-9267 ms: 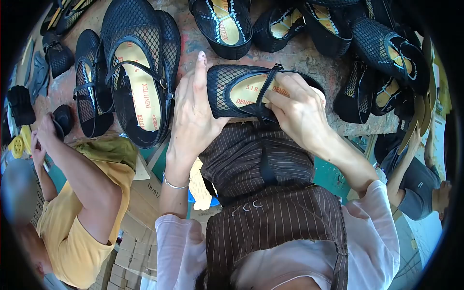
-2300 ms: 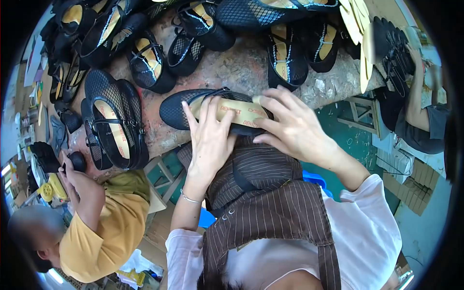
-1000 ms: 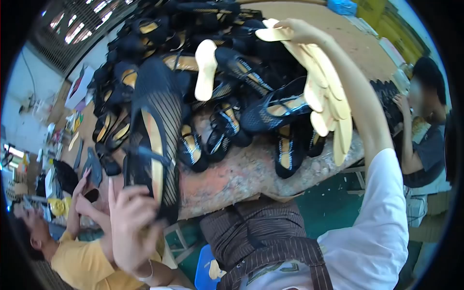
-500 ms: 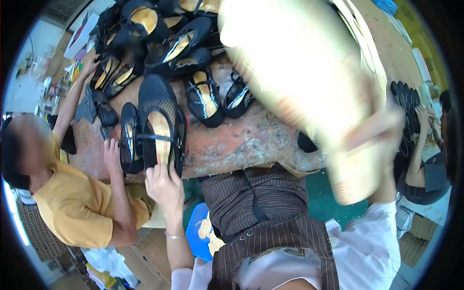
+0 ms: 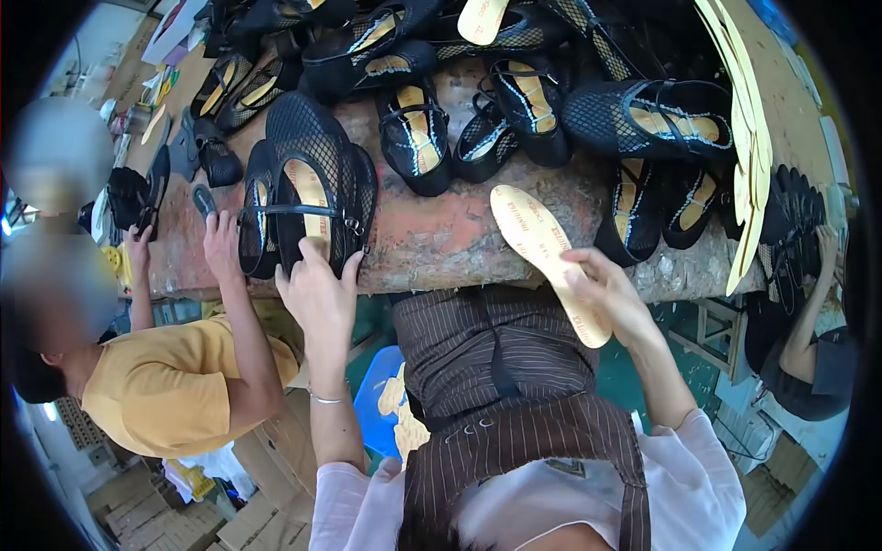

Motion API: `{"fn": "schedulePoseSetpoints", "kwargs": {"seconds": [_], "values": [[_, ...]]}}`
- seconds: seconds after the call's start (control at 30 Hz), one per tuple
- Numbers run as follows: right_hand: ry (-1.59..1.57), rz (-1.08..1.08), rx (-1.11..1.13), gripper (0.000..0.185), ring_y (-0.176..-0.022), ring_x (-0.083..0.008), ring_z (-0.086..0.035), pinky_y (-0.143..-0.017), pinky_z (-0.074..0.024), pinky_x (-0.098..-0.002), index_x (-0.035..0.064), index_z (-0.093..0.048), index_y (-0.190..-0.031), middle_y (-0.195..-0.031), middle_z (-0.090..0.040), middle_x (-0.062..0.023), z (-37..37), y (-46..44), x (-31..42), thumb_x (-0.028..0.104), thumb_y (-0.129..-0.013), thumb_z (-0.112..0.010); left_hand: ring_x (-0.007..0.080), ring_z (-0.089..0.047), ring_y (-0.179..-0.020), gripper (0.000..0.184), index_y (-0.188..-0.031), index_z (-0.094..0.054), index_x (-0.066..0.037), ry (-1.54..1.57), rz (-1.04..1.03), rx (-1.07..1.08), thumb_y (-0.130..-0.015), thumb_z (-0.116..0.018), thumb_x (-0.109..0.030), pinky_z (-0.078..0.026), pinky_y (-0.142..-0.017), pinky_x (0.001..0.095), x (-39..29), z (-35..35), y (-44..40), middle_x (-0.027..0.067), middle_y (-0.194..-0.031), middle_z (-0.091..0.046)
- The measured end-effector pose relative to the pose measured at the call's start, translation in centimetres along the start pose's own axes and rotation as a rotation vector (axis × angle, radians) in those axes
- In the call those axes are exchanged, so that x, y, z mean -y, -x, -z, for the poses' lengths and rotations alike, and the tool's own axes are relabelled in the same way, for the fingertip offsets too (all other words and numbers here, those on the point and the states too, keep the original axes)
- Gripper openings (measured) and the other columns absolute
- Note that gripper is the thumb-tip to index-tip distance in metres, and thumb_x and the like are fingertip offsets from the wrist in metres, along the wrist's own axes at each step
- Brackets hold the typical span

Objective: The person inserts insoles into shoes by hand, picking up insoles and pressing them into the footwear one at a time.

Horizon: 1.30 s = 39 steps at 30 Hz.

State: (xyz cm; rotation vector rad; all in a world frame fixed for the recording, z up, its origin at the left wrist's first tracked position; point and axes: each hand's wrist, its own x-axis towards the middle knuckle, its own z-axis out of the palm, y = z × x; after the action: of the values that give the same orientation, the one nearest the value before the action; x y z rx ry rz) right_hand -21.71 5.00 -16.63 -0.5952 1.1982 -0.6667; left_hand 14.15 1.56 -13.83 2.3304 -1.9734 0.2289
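Note:
My right hand pinches a cream insole with red lettering near its heel half, over the table's front edge. My left hand is at the heel of a black mesh shoe, its thumb and fingers closed around the back end. That shoe has a strap with a small buckle and a cream insole inside, and lies on top of other black shoes. Farther right, a black mesh shoe lies sideways across others.
Black shoes cover the back of the worn table. A fan of cream insoles stands at right. A co-worker in yellow reaches onto the table at left; another person works at far right. A blue stool holds insole pieces.
The insole in my right hand has come down and away from the camera, to the table's front edge. My left hand stays at the shoe's heel. The left co-worker's far arm has drawn back.

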Motion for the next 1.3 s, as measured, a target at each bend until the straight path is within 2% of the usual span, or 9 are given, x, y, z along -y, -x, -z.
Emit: {"fn": "schedulePoseSetpoints", "kwargs": {"seconds": [0.1, 0.23, 0.4, 0.53, 0.7, 0.87, 0.93, 1.1, 1.3], "values": [[0.447, 0.229, -0.108, 0.062, -0.099, -0.0156, -0.065, -0.089, -0.0525, -0.0298, 0.0019, -0.054, -0.132, -0.105, -0.066, -0.0098, 0.5, 0.6, -1.4, 0.011, -0.078, -0.084, 0.0337, -0.057, -0.118, 0.074, -0.134, -0.051, 0.002, 0.131, 0.041, -0.251, -0.078, -0.085, -0.031, -0.035, -0.111, 0.0547, -3.9, 1.6, -0.2, 0.0175, -0.123, -0.060], [0.375, 0.294, -0.111, 0.067, -0.092, -0.0173, -0.065, -0.080, -0.0554, -0.0302, 0.0014, -0.047, -0.141, -0.112, -0.064, -0.0129, 0.0, 3.6, -0.5, 0.013, -0.083, -0.079, 0.0403, -0.052, -0.127, 0.064, -0.130, -0.055, 0.001, 0.371, -0.615, -0.187, -0.076, -0.084, -0.017, -0.037, -0.114, 0.0491, -8.3, 1.0, -4.2, 0.0218, -0.127, -0.060], [-0.478, 0.211, 0.160, 0.062, -0.082, -0.0213, -0.065, -0.064, -0.0576, -0.0331, -0.0078, -0.043, -0.142, -0.115, -0.062, -0.0181, 1.7, 4.3, 0.1, 0.030, -0.097, -0.064, 0.0392, -0.067, -0.089, 0.034, -0.103, -0.069, 0.004, 0.441, -0.581, 0.055, -0.077, -0.080, -0.015, -0.038, -0.115, 0.0517, -8.8, -2.0, -7.8, 0.0222, -0.083, -0.068], [-0.483, 0.179, 0.134, 0.061, -0.089, -0.0251, -0.068, -0.069, -0.0600, -0.0357, -0.0093, -0.046, -0.139, -0.116, -0.063, -0.0185, 3.1, 4.2, -0.8, 0.035, -0.100, -0.061, 0.0338, -0.066, -0.066, 0.028, -0.087, -0.068, -0.001, 0.675, -0.605, 0.155, -0.075, -0.083, -0.021, -0.050, -0.058, 0.0405, -8.5, 4.3, -0.8, 0.0162, -0.072, -0.064], [-0.145, 0.322, 0.146, 0.055, -0.097, -0.0239, -0.067, -0.074, -0.0591, -0.0338, -0.0042, -0.057, -0.138, -0.125, -0.063, -0.0169, 3.7, 4.5, 2.2, 0.036, -0.100, -0.063, 0.0372, -0.067, -0.066, 0.024, -0.101, -0.059, -0.002, 0.816, -0.426, 0.202, -0.087, -0.074, -0.015, -0.052, -0.057, 0.0439, -16.2, -0.7, 6.0, 0.0166, -0.074, -0.065], [0.934, 0.607, -0.337, 0.043, -0.106, -0.0278, -0.063, -0.089, -0.0502, -0.0356, -0.0005, -0.074, -0.117, -0.122, -0.064, -0.0158, 1.3, 8.6, 7.0, 0.008, -0.076, -0.080, 0.0346, -0.062, -0.092, 0.023, -0.086, -0.069, 0.007, 0.954, -0.542, 0.151, -0.082, -0.075, -0.015, -0.048, -0.083, 0.0471, -18.9, -1.6, 4.2, 0.0204, -0.090, -0.065], [1.417, 0.704, -0.483, 0.044, -0.104, -0.0356, -0.062, -0.088, -0.0513, -0.0415, 0.0037, -0.076, -0.112, -0.117, -0.064, -0.0165, 0.3, 9.0, 7.9, 0.003, -0.069, -0.081, 0.0368, -0.057, -0.110, 0.045, -0.112, -0.067, 0.002, 0.800, -0.557, 0.217, -0.076, -0.082, -0.020, -0.042, -0.097, 0.0509, -15.2, 0.2, 3.7, 0.0172, -0.112, -0.064], [1.615, 0.720, -0.304, 0.038, -0.108, -0.0373, -0.061, -0.087, -0.0526, -0.0454, 0.0024, -0.075, -0.107, -0.122, -0.064, -0.0162, -0.8, 4.8, 8.5, 0.000, -0.069, -0.078, 0.0394, -0.035, -0.146, 0.100, -0.147, -0.043, -0.004, 0.438, -0.491, 0.231, -0.062, -0.093, -0.020, -0.025, -0.124, 0.0527, -7.6, -2.6, -1.1, 0.0191, -0.147, -0.047], [1.423, 0.883, -0.077, 0.033, -0.106, -0.0335, -0.061, -0.089, -0.0536, -0.0425, 0.0013, -0.074, -0.106, -0.119, -0.062, -0.0159, -3.3, -2.4, 6.6, 0.005, -0.073, -0.079, 0.0378, -0.050, -0.133, 0.102, -0.145, -0.045, -0.003, 0.574, -0.524, 0.283, -0.056, -0.095, -0.017, -0.037, -0.115, 0.0489, -5.7, -5.2, -2.6, 0.0187, -0.141, -0.053]]}}
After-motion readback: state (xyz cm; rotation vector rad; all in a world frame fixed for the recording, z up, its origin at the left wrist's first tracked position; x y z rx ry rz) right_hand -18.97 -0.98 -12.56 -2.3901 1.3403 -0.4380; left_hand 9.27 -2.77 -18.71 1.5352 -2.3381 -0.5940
